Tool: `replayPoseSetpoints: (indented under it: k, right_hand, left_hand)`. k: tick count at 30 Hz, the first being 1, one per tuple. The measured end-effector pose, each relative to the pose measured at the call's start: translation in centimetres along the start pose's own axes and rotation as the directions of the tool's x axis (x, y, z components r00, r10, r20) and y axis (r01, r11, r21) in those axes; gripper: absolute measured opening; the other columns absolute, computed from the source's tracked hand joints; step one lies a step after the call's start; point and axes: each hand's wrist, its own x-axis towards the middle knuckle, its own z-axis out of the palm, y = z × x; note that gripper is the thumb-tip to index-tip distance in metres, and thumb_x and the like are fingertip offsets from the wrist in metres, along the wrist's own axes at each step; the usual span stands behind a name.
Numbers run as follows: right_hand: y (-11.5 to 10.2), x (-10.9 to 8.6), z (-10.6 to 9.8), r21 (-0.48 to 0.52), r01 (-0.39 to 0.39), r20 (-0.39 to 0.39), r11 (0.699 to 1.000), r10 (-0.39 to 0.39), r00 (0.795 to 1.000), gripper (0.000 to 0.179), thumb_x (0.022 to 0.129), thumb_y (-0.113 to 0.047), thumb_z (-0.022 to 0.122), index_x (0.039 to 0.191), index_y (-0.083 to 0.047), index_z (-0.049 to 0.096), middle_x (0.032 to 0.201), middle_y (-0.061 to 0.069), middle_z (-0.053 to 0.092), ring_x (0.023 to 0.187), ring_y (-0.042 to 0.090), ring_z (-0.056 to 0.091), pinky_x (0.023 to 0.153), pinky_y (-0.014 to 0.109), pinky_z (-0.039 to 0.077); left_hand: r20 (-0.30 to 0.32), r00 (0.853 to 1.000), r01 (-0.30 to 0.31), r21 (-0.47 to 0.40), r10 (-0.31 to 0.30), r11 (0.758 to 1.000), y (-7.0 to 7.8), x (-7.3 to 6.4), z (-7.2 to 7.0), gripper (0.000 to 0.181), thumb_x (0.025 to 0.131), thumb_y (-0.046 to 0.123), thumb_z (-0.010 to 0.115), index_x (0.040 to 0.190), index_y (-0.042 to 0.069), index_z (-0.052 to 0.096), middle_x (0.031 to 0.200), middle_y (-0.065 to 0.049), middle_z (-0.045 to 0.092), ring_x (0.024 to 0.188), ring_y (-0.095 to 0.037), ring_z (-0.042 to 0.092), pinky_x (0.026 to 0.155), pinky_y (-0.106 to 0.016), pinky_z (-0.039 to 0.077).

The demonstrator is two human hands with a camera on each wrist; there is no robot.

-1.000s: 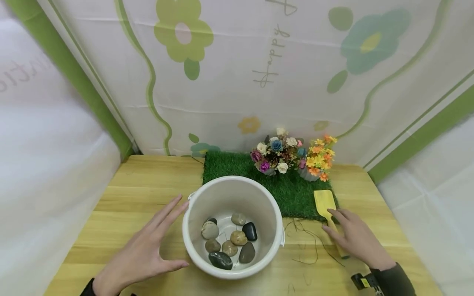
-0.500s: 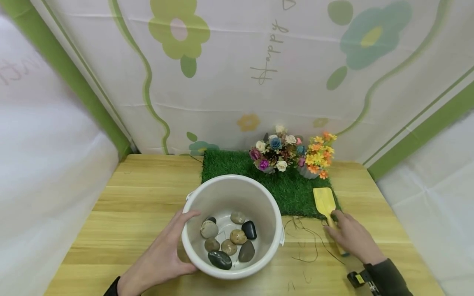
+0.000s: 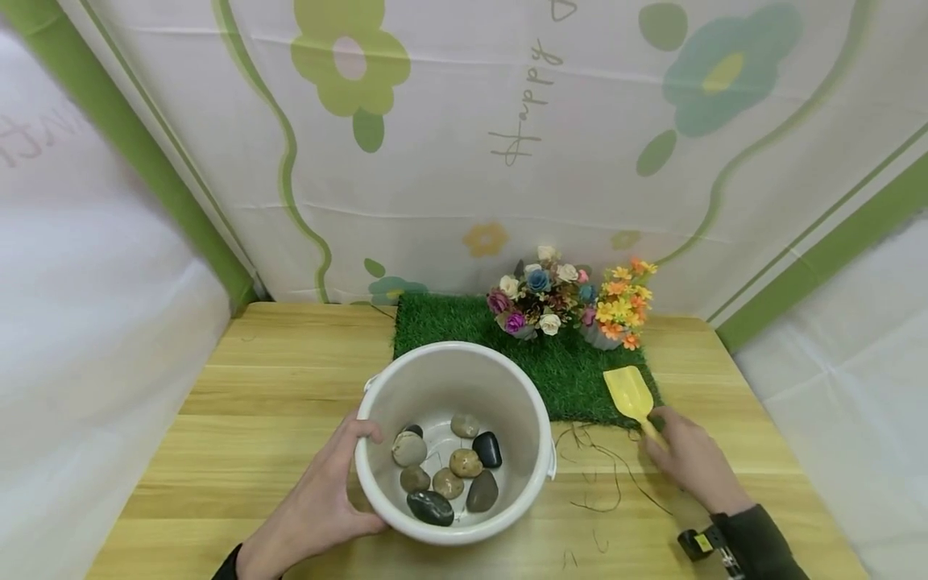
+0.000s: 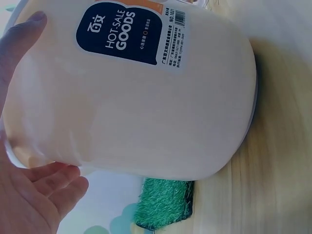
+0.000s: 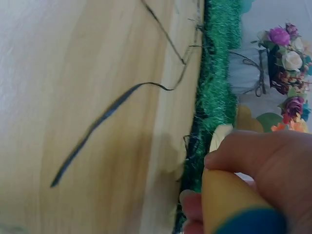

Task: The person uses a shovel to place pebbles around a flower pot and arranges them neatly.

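A white bucket (image 3: 532, 499) stands upright on the table with several smooth stones (image 3: 466, 463) at its bottom. My left hand (image 3: 315, 499) holds the bucket's left side, one finger hooked over the rim and the thumb against the outer wall. In the left wrist view a dark label (image 4: 119, 34) shows on that wall. On the right, my right hand (image 3: 692, 459) grips the handle of a yellow toy shovel (image 3: 629, 392). The shovel's blade is over the corner of the green turf mat. In the right wrist view the handle's blue end (image 5: 253, 222) sticks out from the fingers.
Behind the bucket lies a green turf mat (image 3: 580, 395). Two pots of artificial flowers, one with mixed roses (image 3: 536, 298) and one orange and yellow (image 3: 623, 310), stand at its back. Loose dark strands (image 3: 616, 483) lie on the wooden table (image 3: 290, 387) between bucket and shovel.
My left hand has come in from the left and taken hold of the bucket's rim. The right hand has closed round the shovel's handle, and the blade has turned slightly left.
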Motion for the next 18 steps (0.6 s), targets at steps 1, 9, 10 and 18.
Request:
replayPoseSetpoints:
  k: [1, 9, 10, 18]
  right_hand:
    - [0.0, 0.0, -0.2, -0.008, 0.021, -0.027, 1.0, -0.021, 0.999, 0.044, 0.081, -0.017, 0.066, 0.116, 0.004, 0.049, 0.081, 0.008, 0.057, 0.061, 0.016, 0.053, 0.048, 0.032, 0.046]
    - [-1.6, -0.7, -2.6, -0.021, 0.14, -0.137, 0.99, -0.141, 0.98, 0.03, 0.077, -0.013, 0.07, 0.102, -0.001, 0.061, 0.089, 0.008, 0.057, 0.066, 0.011, 0.049, 0.052, 0.029, 0.045]
    - [-1.9, -0.8, -3.1, -0.012, 0.147, -0.137, 0.989, -0.147, 0.98, 0.029, 0.078, -0.013, 0.07, 0.103, -0.002, 0.062, 0.089, 0.006, 0.057, 0.064, 0.008, 0.047, 0.051, 0.028, 0.044]
    - [-5.4, -0.4, -7.2, 0.1, 0.316, -0.209, 0.943, -0.291, 0.934, 0.029, 0.081, -0.011, 0.069, 0.108, -0.019, 0.063, 0.089, -0.012, 0.054, 0.067, 0.004, 0.041, 0.056, 0.024, 0.037]
  left_hand:
    - [-0.003, 1.0, 0.001, -0.007, -0.001, 1.0, 0.0, 0.0, 0.0, 0.078, 0.052, 0.045, 0.085, 0.11, 0.019, 0.04, 0.139, -0.005, 0.037, 0.122, -0.026, 0.041, 0.085, -0.042, 0.045]
    - [-0.025, 1.0, -0.018, -0.024, 0.018, 1.0, -0.3, 0.2, 0.1, 0.073, 0.053, 0.044, 0.085, 0.103, 0.018, 0.039, 0.144, -0.009, 0.031, 0.126, -0.029, 0.036, 0.085, -0.046, 0.044]
    - [-0.026, 1.0, -0.017, -0.028, 0.016, 0.999, -0.3, 0.2, 0.1, 0.073, 0.053, 0.044, 0.085, 0.103, 0.018, 0.039, 0.144, -0.009, 0.031, 0.125, -0.029, 0.036, 0.084, -0.046, 0.044]
    - [-0.023, 1.0, -0.012, -0.053, 0.01, 0.999, -0.3, 0.1, 0.3, 0.074, 0.052, 0.039, 0.086, 0.103, 0.017, 0.038, 0.143, -0.009, 0.031, 0.124, -0.029, 0.037, 0.084, -0.045, 0.044]
